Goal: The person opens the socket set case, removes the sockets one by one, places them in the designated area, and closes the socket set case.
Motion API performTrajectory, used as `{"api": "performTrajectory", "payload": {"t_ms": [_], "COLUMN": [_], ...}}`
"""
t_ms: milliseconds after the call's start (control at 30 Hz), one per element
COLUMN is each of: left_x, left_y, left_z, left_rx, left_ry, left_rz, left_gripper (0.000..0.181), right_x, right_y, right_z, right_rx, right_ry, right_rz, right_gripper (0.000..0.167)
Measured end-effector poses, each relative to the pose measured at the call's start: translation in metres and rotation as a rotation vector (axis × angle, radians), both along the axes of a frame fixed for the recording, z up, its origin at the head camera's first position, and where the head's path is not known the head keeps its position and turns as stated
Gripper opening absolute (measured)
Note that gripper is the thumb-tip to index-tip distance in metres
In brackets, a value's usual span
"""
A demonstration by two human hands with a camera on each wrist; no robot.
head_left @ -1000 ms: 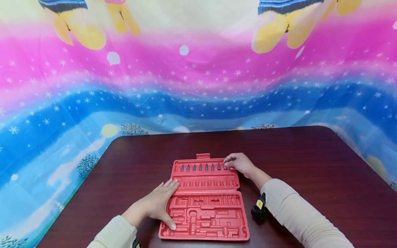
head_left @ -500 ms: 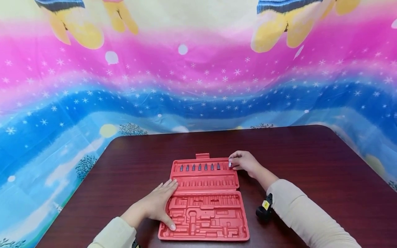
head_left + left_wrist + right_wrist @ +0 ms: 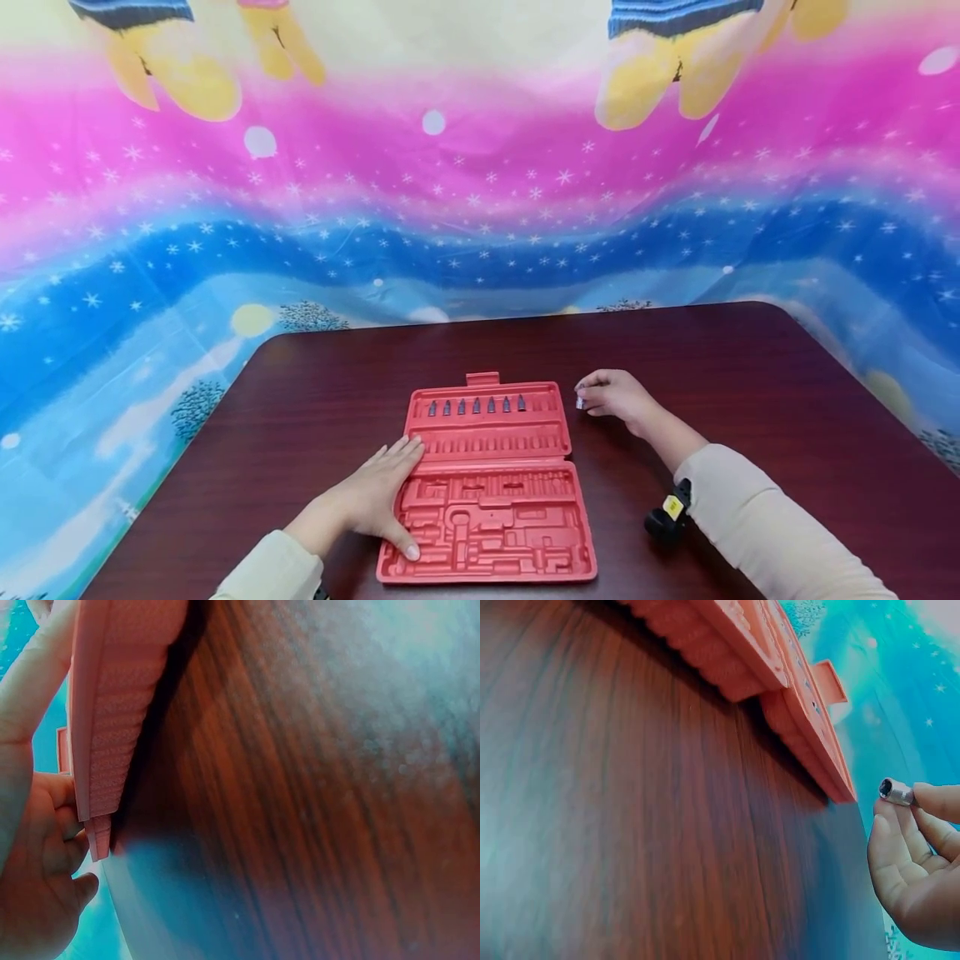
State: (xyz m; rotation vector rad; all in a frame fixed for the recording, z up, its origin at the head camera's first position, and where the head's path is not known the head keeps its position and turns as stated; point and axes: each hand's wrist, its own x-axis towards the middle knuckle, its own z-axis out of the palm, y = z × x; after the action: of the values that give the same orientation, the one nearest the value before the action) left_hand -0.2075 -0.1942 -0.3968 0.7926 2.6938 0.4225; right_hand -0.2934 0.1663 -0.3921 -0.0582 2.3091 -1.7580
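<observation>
A red plastic tool case [image 3: 491, 533] lies unfolded on the table, its moulded recesses facing up. Several dark pointed bits [image 3: 476, 406] stand in a row in its far half. My left hand [image 3: 367, 492] rests on the case's left edge, fingers and thumb spread. Just right of the far half, my right hand [image 3: 618, 396] pinches a small silver socket [image 3: 896, 792] between thumb and fingertips. In the right wrist view the socket's hollow end shows, held clear of the case. The left wrist view shows the case's side wall [image 3: 112, 735] beside the left hand.
The dark brown wooden table [image 3: 712, 358] extends behind and to both sides of the case. A patterned curtain [image 3: 480, 167] hangs behind it. A black wrist camera [image 3: 667, 512] is strapped at the right sleeve.
My right hand has drawn away from the case's far right corner to the right, taking the socket with it. My left hand stays on the case's edge.
</observation>
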Motion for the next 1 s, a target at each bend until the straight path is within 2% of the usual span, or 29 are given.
{"api": "performTrajectory", "payload": {"t_ms": [500,1000], "left_x": [0.002,0.003], "left_y": [-0.001,-0.001], "left_z": [-0.002,0.0], "left_rx": [0.016,0.017], "left_ry": [-0.001,0.001], "left_rz": [0.012,0.007], "left_gripper": [0.123,0.122], "right_x": [0.019,0.023], "right_y": [0.025,0.033], "right_z": [-0.001,-0.012], "right_rx": [0.166,0.236], "right_ry": [0.039,0.002], "right_rz": [0.038,0.038], "right_gripper": [0.022,0.017]}}
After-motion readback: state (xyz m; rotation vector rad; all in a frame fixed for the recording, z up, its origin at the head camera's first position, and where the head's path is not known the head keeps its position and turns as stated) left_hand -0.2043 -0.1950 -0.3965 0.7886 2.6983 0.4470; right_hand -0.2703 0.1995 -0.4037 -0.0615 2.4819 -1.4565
